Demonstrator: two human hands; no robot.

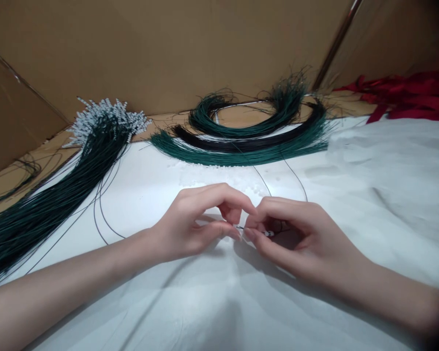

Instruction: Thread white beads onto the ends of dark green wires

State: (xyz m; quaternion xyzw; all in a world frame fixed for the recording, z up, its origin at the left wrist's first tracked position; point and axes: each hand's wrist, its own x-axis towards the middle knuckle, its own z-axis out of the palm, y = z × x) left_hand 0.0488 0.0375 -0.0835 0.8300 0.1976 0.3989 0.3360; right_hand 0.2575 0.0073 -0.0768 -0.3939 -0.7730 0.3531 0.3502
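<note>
My left hand point(205, 219) is at the middle of the white table, thumb and fingers closed around what looks like a small white bead point(237, 225). Touching it from the right, my right hand point(292, 229) pinches a thin dark wire point(241, 227) close to its end. A few white beads point(269, 234) sit on this wire inside the right hand's curled fingers. The wire's far part point(296, 175) loops up behind the right hand. Many loose white beads point(241, 176) lie just beyond the fingertips.
A thick bundle of dark green wires point(69, 180) with white-beaded ends lies on the left. Curved bunches of green and black wire point(241, 151) rest at the back. Red ribbon point(413, 97) is heaped back right, near white sheeting point(391, 156). Cardboard walls point(168, 48) enclose the area.
</note>
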